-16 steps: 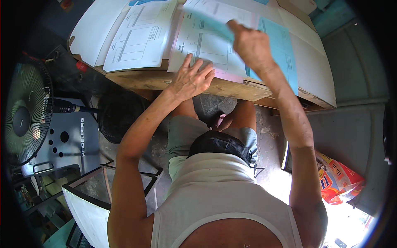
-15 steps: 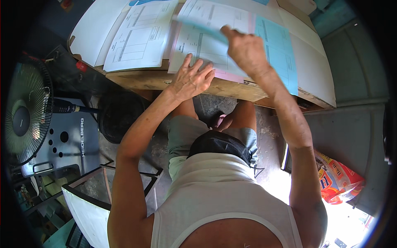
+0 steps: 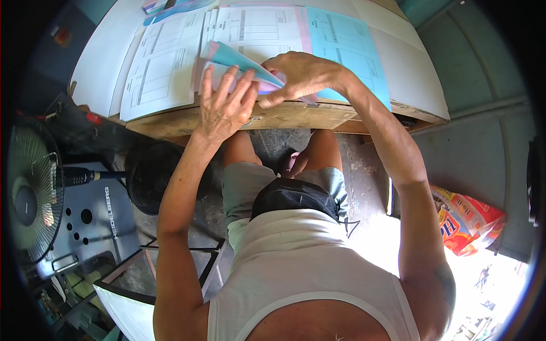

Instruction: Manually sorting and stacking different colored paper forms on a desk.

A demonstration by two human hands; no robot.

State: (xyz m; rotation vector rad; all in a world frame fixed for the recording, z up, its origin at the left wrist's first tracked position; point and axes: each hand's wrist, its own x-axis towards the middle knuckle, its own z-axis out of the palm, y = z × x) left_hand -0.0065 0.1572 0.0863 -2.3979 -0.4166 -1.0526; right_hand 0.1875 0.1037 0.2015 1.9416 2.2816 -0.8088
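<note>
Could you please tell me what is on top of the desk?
On the desk lie white printed sheets and blue sheets; the left hand and right hand touch bent pink-and-blue sheets. Whatever the papers cover is hidden.

Glare burns out the floor [image 3: 372, 227] at lower right — the left side sits dim — while black vignetting rings the view and the desk [image 3: 307, 117] bows with fisheye distortion.

On the table [image 3: 310, 117] were left papers [image 3: 159, 68], middle papers [image 3: 250, 31] and right papers [image 3: 347, 45] in a row. Other sheets [image 3: 230, 57] were over the near end of the middle ones, between the left hand [image 3: 224, 105] and right hand [image 3: 310, 74]. Off the table, a fan [image 3: 25, 204] stood left and a bag [image 3: 469, 221] was right.
</note>
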